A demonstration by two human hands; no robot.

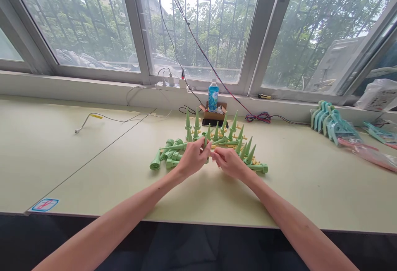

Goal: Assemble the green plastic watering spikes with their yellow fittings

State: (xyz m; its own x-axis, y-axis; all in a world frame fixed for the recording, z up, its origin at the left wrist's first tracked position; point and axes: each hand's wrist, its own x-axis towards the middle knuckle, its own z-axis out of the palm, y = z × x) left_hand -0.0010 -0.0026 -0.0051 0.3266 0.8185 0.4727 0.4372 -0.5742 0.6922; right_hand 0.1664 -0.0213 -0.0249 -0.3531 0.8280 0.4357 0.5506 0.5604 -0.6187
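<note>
Both my hands meet over the middle of a pale green table (93, 171). My left hand (192, 158) is closed, its fingers pinched on a green cone-shaped plastic spike (206, 140). My right hand (228, 161) is closed too, pinching a small yellow part (213, 153) right against the left fingers. Behind the hands lies a cluster of green cone spikes (231, 132), some standing upright, with small yellow pieces among them. To the left, several green spikes lie on their sides in a pile (167, 155).
A blue-labelled bottle (213, 95) stands in a small cardboard box (214, 115) by the windowsill, a dark phone in front of it. Cables and a power strip (170, 82) run along the sill. Teal plastic clips (330, 122) and plastic bags lie at the right.
</note>
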